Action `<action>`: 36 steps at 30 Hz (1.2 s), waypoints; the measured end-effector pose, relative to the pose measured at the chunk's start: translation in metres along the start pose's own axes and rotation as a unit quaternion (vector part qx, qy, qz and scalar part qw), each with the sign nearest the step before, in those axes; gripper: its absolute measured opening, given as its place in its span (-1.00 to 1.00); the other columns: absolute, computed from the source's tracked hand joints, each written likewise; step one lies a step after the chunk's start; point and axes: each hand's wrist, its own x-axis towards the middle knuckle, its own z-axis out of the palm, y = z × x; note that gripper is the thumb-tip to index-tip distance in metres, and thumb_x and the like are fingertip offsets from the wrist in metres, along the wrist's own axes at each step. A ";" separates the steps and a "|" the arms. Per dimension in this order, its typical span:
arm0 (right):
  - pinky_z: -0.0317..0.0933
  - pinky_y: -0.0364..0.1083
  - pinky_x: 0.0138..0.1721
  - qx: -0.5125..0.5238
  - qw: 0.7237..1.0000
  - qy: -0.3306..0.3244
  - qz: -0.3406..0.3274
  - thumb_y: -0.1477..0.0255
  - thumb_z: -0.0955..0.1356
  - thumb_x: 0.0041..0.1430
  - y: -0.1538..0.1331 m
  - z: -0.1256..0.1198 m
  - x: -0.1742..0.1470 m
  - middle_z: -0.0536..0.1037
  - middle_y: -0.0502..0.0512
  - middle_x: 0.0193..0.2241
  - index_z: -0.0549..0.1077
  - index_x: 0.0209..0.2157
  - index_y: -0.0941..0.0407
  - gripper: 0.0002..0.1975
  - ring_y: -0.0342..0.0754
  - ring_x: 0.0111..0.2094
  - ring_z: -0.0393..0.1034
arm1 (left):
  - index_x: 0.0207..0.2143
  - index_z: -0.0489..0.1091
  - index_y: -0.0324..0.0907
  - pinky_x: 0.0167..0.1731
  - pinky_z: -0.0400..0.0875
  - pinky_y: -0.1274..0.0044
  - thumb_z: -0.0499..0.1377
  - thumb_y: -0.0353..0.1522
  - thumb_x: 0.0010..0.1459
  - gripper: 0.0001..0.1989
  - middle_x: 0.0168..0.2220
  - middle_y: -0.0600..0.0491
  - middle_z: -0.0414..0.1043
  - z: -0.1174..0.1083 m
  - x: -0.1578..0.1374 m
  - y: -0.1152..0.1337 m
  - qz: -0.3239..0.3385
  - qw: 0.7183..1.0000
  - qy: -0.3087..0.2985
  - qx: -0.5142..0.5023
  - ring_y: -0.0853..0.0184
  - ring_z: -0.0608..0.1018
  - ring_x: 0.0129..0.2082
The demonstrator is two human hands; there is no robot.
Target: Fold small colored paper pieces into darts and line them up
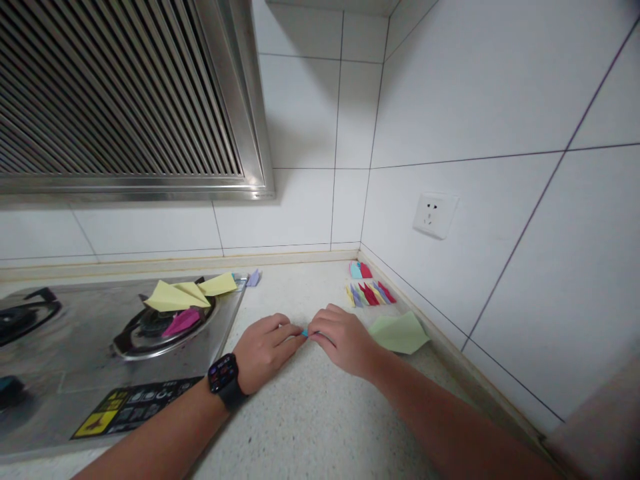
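Observation:
Between my fingertips is a small piece of blue folded paper, mostly hidden by the fingers. My left hand, with a black watch on the wrist, pinches it from the left. From the other side my right hand is closed on it too, thumb and fingers pressed together. Both hands rest low over the speckled countertop. Just right of my right hand lies a pale green sheet of paper with creases. Beyond it, a row of small folded papers in several colours lies near the wall.
A gas stove fills the left, with yellow paper planes and a magenta folded paper on its burner. A lilac folded paper lies by its corner. More folded pieces sit at the back. A range hood overhangs the stove.

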 end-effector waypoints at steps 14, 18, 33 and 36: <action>0.17 -0.11 -0.25 0.003 0.996 0.037 0.081 0.47 0.34 0.19 0.004 -0.006 -0.004 0.48 0.06 -0.30 0.35 -0.18 0.09 -0.86 -0.06 -0.26 0.33 | -0.19 0.43 -0.17 -0.47 0.30 0.60 0.09 -0.34 0.20 -0.82 -0.35 0.04 0.44 0.008 0.001 0.001 -0.315 0.904 0.014 -0.289 0.40 0.42 -0.42; 0.15 -0.08 -0.22 -0.080 0.997 -0.008 0.009 0.43 0.36 0.16 0.004 -0.016 -0.003 0.49 0.10 -0.31 0.39 -0.24 0.11 -0.89 -0.01 -0.24 0.31 | -0.19 0.41 -0.22 -0.58 0.24 0.64 0.12 -0.26 0.16 -0.75 -0.48 0.11 0.33 0.017 0.002 -0.004 -0.406 0.793 0.024 -0.454 0.44 0.36 -0.52; 0.16 -0.15 -0.29 -0.049 0.994 -0.013 0.094 0.49 0.29 0.22 0.015 -0.006 -0.008 0.47 0.05 -0.37 0.40 -0.22 0.10 -0.90 -0.10 -0.35 0.35 | -0.31 0.44 -0.24 -0.53 0.23 0.61 0.10 -0.23 0.16 -0.74 -0.47 0.07 0.35 0.012 0.001 -0.010 -0.435 0.798 0.042 -0.416 0.40 0.38 -0.47; 0.18 -0.11 -0.22 -0.038 0.998 -0.019 0.046 0.53 0.26 0.23 0.015 -0.008 -0.007 0.49 0.09 -0.31 0.41 -0.22 0.12 -0.87 -0.06 -0.25 0.34 | -0.29 0.42 -0.24 -0.56 0.22 0.62 0.09 -0.22 0.17 -0.73 -0.47 0.07 0.35 0.015 0.000 -0.012 -0.440 0.785 0.047 -0.433 0.40 0.38 -0.48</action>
